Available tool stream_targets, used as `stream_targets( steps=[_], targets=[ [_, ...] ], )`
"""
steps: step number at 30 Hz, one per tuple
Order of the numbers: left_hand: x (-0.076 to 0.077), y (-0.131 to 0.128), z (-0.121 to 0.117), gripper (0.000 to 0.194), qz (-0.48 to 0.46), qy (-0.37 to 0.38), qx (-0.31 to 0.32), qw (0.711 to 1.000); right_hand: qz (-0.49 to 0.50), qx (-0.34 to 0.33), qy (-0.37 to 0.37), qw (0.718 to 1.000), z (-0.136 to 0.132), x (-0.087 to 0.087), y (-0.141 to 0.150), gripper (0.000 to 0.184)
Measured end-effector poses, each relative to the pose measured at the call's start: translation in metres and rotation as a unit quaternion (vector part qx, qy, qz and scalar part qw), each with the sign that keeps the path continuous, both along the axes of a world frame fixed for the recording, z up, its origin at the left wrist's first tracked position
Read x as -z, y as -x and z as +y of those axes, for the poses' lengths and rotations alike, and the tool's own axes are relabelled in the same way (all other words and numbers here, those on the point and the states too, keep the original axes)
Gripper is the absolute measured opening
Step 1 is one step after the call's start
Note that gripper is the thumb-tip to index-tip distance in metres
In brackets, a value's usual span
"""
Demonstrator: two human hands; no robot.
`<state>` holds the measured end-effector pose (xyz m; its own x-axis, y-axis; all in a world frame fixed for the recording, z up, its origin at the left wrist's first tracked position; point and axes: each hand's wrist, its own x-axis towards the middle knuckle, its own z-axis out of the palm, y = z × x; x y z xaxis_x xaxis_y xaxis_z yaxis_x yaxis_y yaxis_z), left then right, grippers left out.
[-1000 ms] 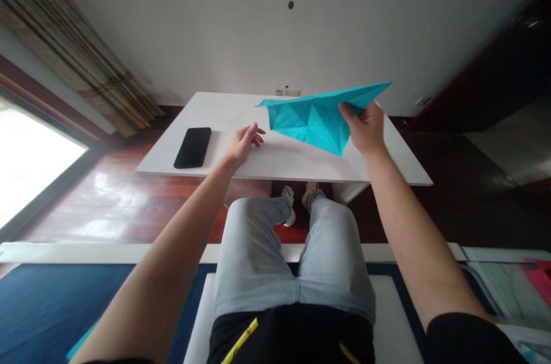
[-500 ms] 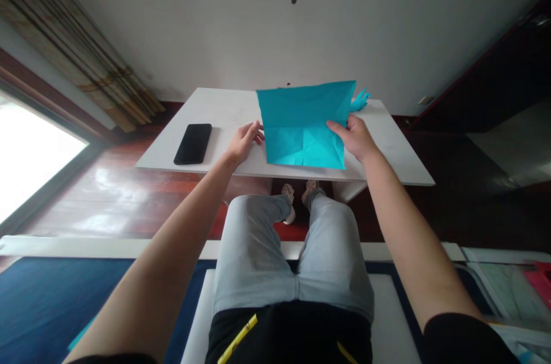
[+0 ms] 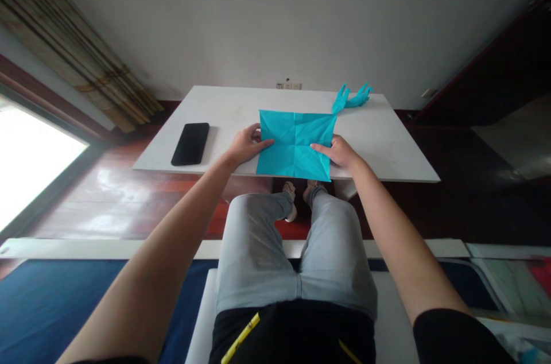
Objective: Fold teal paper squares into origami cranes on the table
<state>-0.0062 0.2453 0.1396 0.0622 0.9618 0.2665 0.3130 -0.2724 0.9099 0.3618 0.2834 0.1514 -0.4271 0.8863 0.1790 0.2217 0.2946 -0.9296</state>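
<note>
A creased turquoise sheet of paper (image 3: 295, 128) is held up over the table's near edge, crossed by fold lines that meet around its middle. My left hand (image 3: 249, 144) grips its left side, thumb on the front and fingers behind. On the right side, my right hand (image 3: 338, 151) pinches the sheet the same way, its fingers mostly hidden behind the paper. Beyond the sheet's upper right corner stand folded turquoise paper shapes (image 3: 352, 99) with pointed tips.
The white table (image 3: 387, 140) lies in front of my knees. A black phone (image 3: 190, 144) rests on its left part. Behind the table is a grey wall with sockets (image 3: 288, 86) low down. A patterned curtain (image 3: 86, 48) hangs at the left.
The sheet has come down and tilted flatter, its creases now facing me. My left hand has taken hold of its left side. More of the folded paper shapes shows.
</note>
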Motion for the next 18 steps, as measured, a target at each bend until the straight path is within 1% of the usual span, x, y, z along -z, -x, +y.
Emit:
stream_targets(
  steps=[3,6,8,10,11,13,15,18],
  targets=[
    [0.001,0.003,0.002,0.045,0.005,-0.012,0.018,1.0,0.005,-0.019,-0.004,1.0,0.0,0.001,0.001,0.054],
    [0.001,0.005,0.004,0.041,0.015,-0.025,0.013,0.999,0.026,-0.019,-0.005,0.999,0.004,0.007,0.002,0.055],
    [0.0,0.006,0.004,0.037,0.024,-0.036,0.006,0.999,0.034,-0.003,-0.016,0.999,0.007,0.011,0.003,0.048],
    [-0.002,0.006,0.003,0.026,0.043,-0.048,0.007,0.998,0.031,0.014,-0.039,0.999,0.009,0.012,0.002,0.036],
    [-0.002,0.006,0.003,0.024,0.058,-0.053,0.012,0.997,0.026,0.025,-0.057,0.998,0.009,0.012,0.001,0.03],
    [-0.003,0.005,0.003,0.03,0.093,-0.058,0.024,0.994,0.022,0.057,-0.102,0.993,0.01,0.011,-0.002,0.02],
    [-0.004,0.004,0.004,0.038,0.129,-0.062,0.025,0.989,0.031,0.1,-0.143,0.984,0.01,0.01,-0.004,0.016],
    [-0.004,0.002,0.005,0.043,0.169,-0.066,0.013,0.983,0.055,0.144,-0.159,0.975,0.011,0.009,-0.006,0.021]
  ],
)
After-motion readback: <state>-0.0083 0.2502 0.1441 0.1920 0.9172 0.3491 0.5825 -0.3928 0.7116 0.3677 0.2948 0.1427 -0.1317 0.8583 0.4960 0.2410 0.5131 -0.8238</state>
